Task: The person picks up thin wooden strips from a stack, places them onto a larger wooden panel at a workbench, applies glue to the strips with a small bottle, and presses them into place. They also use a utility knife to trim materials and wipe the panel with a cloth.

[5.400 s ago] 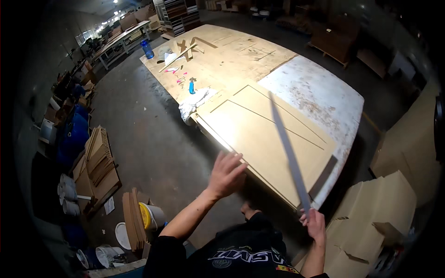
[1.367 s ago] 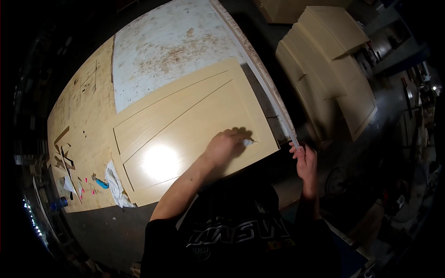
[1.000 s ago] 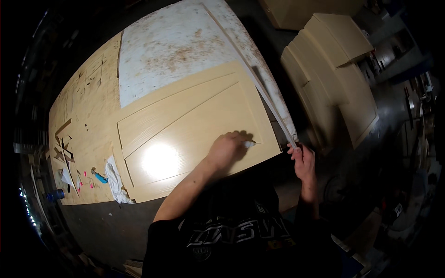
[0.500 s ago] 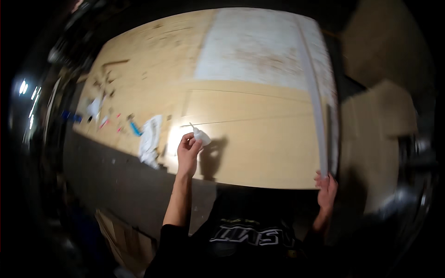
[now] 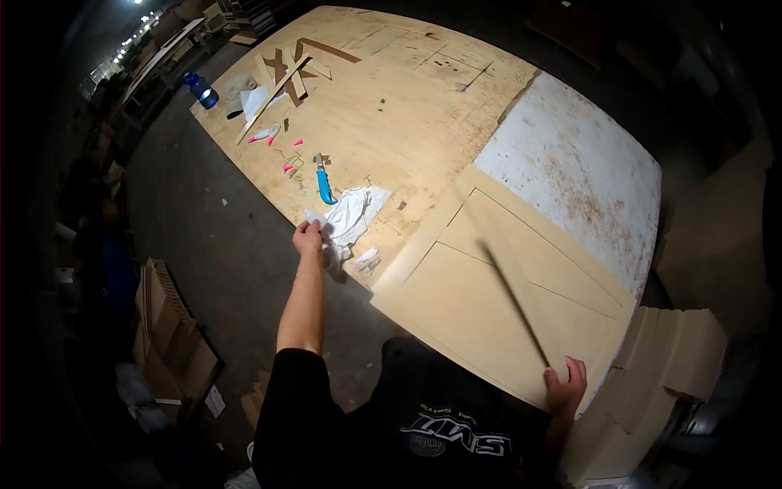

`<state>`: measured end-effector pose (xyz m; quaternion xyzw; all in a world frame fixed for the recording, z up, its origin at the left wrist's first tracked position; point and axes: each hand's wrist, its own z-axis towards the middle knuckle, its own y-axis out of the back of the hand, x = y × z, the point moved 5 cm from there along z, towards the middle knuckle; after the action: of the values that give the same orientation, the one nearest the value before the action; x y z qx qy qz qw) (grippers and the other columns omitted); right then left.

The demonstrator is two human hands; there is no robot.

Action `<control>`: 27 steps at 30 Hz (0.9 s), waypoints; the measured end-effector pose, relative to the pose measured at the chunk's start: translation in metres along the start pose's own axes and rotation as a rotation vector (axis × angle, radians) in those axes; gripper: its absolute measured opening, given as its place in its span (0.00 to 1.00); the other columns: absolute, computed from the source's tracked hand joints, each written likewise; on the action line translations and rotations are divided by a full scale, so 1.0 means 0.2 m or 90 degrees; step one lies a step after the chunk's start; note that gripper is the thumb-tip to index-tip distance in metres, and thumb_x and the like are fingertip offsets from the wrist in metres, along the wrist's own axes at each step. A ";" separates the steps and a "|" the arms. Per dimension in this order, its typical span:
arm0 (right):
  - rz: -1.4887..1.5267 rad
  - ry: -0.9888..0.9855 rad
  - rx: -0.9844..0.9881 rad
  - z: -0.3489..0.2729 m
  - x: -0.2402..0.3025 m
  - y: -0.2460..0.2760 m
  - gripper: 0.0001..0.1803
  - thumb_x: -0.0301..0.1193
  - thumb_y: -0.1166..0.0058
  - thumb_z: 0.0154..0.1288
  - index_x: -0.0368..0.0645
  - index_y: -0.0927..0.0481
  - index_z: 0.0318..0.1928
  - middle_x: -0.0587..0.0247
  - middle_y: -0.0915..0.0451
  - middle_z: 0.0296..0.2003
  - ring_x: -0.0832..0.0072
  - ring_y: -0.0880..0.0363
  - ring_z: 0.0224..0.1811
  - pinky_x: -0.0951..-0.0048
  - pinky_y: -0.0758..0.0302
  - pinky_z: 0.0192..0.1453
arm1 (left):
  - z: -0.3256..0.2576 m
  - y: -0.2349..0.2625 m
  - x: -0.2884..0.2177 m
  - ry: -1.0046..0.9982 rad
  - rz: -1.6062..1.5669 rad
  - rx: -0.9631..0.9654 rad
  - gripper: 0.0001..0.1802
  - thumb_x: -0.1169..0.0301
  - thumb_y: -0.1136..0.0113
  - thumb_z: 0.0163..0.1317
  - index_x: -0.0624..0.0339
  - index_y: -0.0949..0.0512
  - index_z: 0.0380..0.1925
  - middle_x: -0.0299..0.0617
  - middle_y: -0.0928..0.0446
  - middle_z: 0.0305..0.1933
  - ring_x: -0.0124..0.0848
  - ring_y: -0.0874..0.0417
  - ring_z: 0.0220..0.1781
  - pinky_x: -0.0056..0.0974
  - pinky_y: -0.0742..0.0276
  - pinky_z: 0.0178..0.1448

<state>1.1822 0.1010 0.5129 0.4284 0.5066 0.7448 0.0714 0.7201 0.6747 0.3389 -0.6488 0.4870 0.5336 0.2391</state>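
At the table's near edge, my left hand (image 5: 308, 239) is closed on a small white bottle (image 5: 314, 218), mostly hidden by the fingers; its thin nozzle showed a moment earlier. It is beside a crumpled white cloth (image 5: 357, 213). My right hand (image 5: 566, 383) grips the near end of a long, thin straight strip (image 5: 517, 306), seen nearly edge-on and blurred by motion. The strip slants over a pale board (image 5: 456, 314) marked with several dark straight lines. A blue-handled knife (image 5: 326, 186) lies just past the cloth.
On the wooden table (image 5: 423, 106) lie crossed wood strips (image 5: 292, 77), a pink-tipped clamp (image 5: 263, 135) and small scraps. A blue bottle (image 5: 201, 91) stands at the far left. A white panel (image 5: 578, 171) adjoins the board; stacked cardboard (image 5: 660, 383) is at the right.
My left hand has carried the white bottle left to the cloth. The strip has swung from the right edge to a slant across the board, and the view has turned left.
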 end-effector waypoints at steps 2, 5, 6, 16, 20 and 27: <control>-0.010 0.024 0.028 0.03 0.08 -0.03 0.28 0.31 0.22 0.47 0.36 0.17 0.49 0.53 0.20 0.48 0.53 0.22 0.53 0.55 0.23 0.57 | 0.33 0.20 0.14 -0.038 0.040 -0.039 0.22 0.70 0.31 0.65 0.70 0.18 0.57 0.44 0.13 0.40 0.28 0.16 0.32 0.36 0.19 0.36; -0.055 0.011 0.031 -0.01 0.04 -0.05 0.29 0.35 0.18 0.42 0.39 0.15 0.47 0.57 0.22 0.45 0.58 0.25 0.52 0.60 0.24 0.57 | 0.36 0.18 0.09 -0.047 0.122 -0.002 0.26 0.70 0.34 0.65 0.70 0.20 0.62 0.48 0.11 0.45 0.34 0.11 0.40 0.39 0.16 0.45; -0.047 -0.001 0.034 -0.02 0.00 -0.05 0.30 0.34 0.18 0.41 0.39 0.14 0.47 0.58 0.23 0.45 0.58 0.25 0.51 0.61 0.24 0.57 | 0.46 0.21 0.13 -0.097 0.197 -0.039 0.25 0.69 0.36 0.66 0.67 0.20 0.62 0.51 0.11 0.49 0.40 0.10 0.50 0.42 0.17 0.55; -0.073 -0.001 0.028 -0.12 -0.28 0.18 0.30 0.30 0.16 0.38 0.41 0.12 0.47 0.60 0.23 0.41 0.58 0.25 0.47 0.60 0.25 0.54 | -1.47 -0.26 -0.41 -0.717 0.192 0.369 0.25 0.68 0.31 0.62 0.63 0.21 0.58 0.56 0.22 0.61 0.55 0.21 0.64 0.51 0.25 0.68; -0.122 0.067 0.030 -0.05 -0.25 0.20 0.30 0.33 0.17 0.40 0.42 0.12 0.48 0.60 0.24 0.41 0.58 0.26 0.48 0.58 0.27 0.56 | -1.97 -0.38 -0.32 -0.856 0.269 0.523 0.24 0.64 0.30 0.61 0.58 0.20 0.56 0.53 0.25 0.63 0.52 0.25 0.66 0.53 0.29 0.67; -0.116 0.084 0.024 -0.02 -0.16 0.08 0.31 0.42 0.17 0.43 0.43 0.12 0.49 0.63 0.24 0.42 0.61 0.26 0.49 0.57 0.32 0.59 | -2.04 -0.39 -0.37 -0.860 0.320 0.454 0.20 0.66 0.33 0.61 0.62 0.22 0.52 0.51 0.25 0.56 0.50 0.26 0.59 0.52 0.30 0.60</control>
<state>1.2039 0.0728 0.5077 0.3321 0.5610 0.7521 0.0972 0.9794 0.3956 0.5212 0.0588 0.5099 0.6611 0.5473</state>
